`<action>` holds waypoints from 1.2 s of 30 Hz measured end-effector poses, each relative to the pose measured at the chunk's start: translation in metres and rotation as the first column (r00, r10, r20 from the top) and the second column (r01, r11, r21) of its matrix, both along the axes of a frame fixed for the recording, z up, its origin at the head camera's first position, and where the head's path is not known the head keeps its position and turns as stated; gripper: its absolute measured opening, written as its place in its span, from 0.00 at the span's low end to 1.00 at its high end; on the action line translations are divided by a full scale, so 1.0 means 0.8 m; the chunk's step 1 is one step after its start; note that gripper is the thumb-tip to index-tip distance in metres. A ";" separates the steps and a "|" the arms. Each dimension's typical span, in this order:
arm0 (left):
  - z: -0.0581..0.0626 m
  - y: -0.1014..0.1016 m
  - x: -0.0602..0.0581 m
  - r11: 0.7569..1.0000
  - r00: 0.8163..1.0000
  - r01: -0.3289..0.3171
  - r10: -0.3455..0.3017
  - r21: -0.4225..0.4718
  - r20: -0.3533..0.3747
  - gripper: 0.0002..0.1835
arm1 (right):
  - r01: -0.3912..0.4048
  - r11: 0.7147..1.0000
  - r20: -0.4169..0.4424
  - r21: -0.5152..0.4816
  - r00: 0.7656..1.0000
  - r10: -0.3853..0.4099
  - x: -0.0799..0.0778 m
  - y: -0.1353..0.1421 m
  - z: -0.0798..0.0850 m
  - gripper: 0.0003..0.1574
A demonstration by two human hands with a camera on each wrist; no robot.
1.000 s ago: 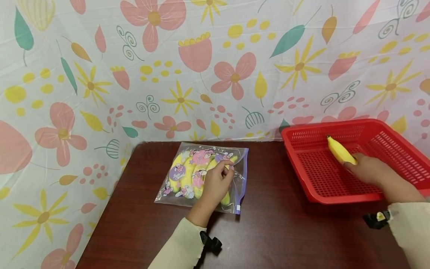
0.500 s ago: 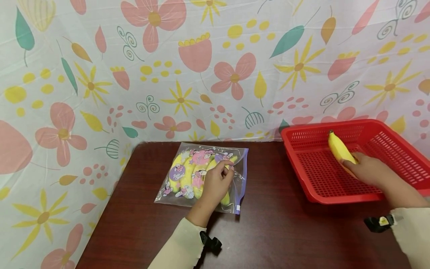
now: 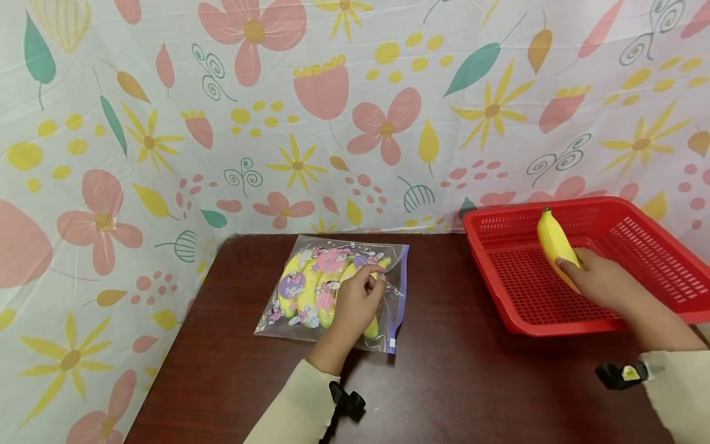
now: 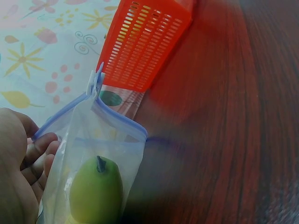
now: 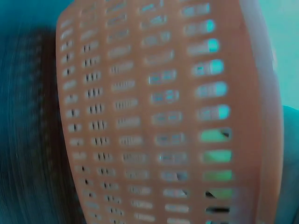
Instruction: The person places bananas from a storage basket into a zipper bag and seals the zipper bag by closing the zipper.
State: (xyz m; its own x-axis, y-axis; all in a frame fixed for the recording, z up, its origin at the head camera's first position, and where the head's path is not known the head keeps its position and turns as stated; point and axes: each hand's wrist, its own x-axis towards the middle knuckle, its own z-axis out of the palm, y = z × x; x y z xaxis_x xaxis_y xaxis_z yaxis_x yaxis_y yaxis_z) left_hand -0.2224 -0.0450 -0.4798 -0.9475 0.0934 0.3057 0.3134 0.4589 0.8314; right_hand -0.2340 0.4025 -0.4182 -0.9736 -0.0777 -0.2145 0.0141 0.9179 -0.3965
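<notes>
A clear zip bag [image 3: 395,280] with a purple zip edge and printed cartoon figures lies on the table, with several bananas [image 3: 306,293] inside. My left hand [image 3: 357,305] is over its right half. In the left wrist view, the left fingers and thumb pinch the bag's zip edge [image 4: 122,125], and a greenish banana tip [image 4: 96,191] shows within the bag. At the right, my right hand [image 3: 601,280] grips the lower end of a yellow banana [image 3: 553,240], its stem tilted up, over the red basket [image 3: 571,325]. The right wrist view hides that hand behind the basket wall [image 5: 187,123].
The basket stands at the table's right rear, beside a flower-printed cloth [image 3: 388,68] that hangs along the back and left. Dark reddish wood tabletop [image 3: 444,370] spreads between bag and basket. Black camera mounts [image 3: 348,401] sit on both wrists.
My right hand has raised the banana slightly from the basket floor, its stem end rising toward the back rim. The left hand and bag have stayed in place.
</notes>
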 end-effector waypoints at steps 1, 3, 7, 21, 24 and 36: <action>0.000 0.000 0.000 1.000 1.000 0.001 -0.001 0.001 0.001 0.11 | 0.003 1.000 0.000 -0.008 1.000 -0.003 0.001 -0.003 0.001 0.48; 0.000 0.000 0.001 1.000 1.000 0.003 -0.003 0.004 0.005 0.11 | 0.006 1.000 -0.001 -0.014 1.000 -0.006 0.004 -0.009 0.003 0.49; 0.000 0.000 0.001 1.000 1.000 0.004 -0.004 0.007 0.007 0.12 | -0.002 1.000 -0.008 -0.014 1.000 0.002 0.008 -0.017 0.007 0.49; 0.001 0.000 0.001 1.000 1.000 -0.007 0.007 0.004 -0.007 0.11 | 0.014 0.998 0.005 -0.067 1.000 -0.013 0.019 -0.047 0.025 0.53; 0.002 0.000 0.002 1.000 1.000 -0.011 0.011 0.003 -0.006 0.11 | 0.017 0.997 0.012 -0.079 1.000 -0.016 0.021 -0.054 0.029 0.54; 0.003 0.000 0.001 1.000 1.000 -0.010 0.010 0.001 -0.025 0.11 | 0.002 0.995 -0.024 -0.097 1.000 -0.005 0.029 -0.083 0.041 0.56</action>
State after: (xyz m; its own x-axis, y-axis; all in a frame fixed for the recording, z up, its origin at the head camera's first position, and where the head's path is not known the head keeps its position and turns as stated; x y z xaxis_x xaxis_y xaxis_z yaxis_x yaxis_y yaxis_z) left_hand -0.2216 -0.0454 -0.4777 -0.9405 0.0838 0.3293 0.3295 0.4614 0.8237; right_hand -0.2109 0.3357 -0.3854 -0.9787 -0.0935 -0.1829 0.0068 0.8750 -0.4840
